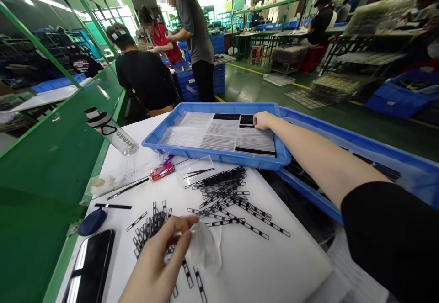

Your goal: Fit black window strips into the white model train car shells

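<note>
Left of the left hand (154, 262) lie a phone (89, 266), cut off by the frame's lower edge, and a dark blue round pad (92, 222); a clear bottle (111, 131) lies tipped over well beyond them. The left hand pinches a thin whitish sheet (206, 248) between thumb and fingers, just above a scatter of black slotted strips (151, 230). Between the hands sit a red-capped item (162, 172) and a larger heap of strips (233, 198). The right hand (265, 120) is stretched far from the left, fingers curled down onto dark pieces (247, 120) at the far side of a blue tray (216, 156) lined with pale rows.

This looks like the picking step, with the sheet ready in the other hand. Lifting one piece would call for a fine pinch at its edge, leaving the neighbouring rows undisturbed.

The right fingertips are hidden, so I cannot tell whether they grip anything. A second blue tray (377, 156) is mostly covered by the forearm, and the sheet's material is unclear.
</note>
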A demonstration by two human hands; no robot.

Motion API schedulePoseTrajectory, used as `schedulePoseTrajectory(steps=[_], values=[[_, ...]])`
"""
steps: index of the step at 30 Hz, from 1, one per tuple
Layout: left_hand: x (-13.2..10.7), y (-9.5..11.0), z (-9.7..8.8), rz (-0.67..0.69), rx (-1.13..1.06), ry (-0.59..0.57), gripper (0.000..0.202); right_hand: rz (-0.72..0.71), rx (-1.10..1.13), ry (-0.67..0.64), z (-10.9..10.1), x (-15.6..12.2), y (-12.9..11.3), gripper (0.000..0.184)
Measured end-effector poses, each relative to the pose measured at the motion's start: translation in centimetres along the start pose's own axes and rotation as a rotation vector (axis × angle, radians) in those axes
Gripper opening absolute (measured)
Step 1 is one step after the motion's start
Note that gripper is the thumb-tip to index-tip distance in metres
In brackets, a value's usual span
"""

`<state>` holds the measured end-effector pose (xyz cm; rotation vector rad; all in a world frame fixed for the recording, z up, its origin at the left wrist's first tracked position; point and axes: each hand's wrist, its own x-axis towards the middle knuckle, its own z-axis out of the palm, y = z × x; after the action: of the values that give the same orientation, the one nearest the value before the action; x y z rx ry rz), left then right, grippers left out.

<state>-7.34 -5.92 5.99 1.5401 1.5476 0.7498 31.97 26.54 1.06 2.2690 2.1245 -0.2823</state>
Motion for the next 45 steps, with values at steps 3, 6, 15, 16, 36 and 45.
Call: schedulePoseTrajectory(steps=[3, 6, 15, 16, 36, 45], values=[[-0.7, -2.5, 0.6, -0.004, -0.049, 0.052, 0.038, -0.004, 0.043, 0.045, -0.4, -0.7, -0.3, 0.034], [-1.4, -2.7, 1.0, -0.051, -0.236, 0.172, 0.034, -0.042, 0.122, 0.180, -1.9, -1.9, -1.2, 0.030], [-4.7, -2.4, 2.4, -0.078, -0.196, 0.112, 0.034, -0.512, 0.654, 0.239, -4.2, -21.1, -7.3, 0.027], [-5.2, -2.6, 2.6, -0.052, -0.186, 0.082, 0.033, -0.583, 0.703, 0.140, -2.9, -24.1, -8.2, 0.030], [-13.8, -5.5, -0.5, 0.091, -0.595, 0.161, 0.034, -0.433, 0.485, 0.057, 3.9, -29.7, -12.6, 0.025], [-10.3, -5.8, -0.1, 0.081, -0.553, 0.145, 0.031, -0.329, 0.796, -0.043, 6.5, -30.5, -14.0, 0.035]])
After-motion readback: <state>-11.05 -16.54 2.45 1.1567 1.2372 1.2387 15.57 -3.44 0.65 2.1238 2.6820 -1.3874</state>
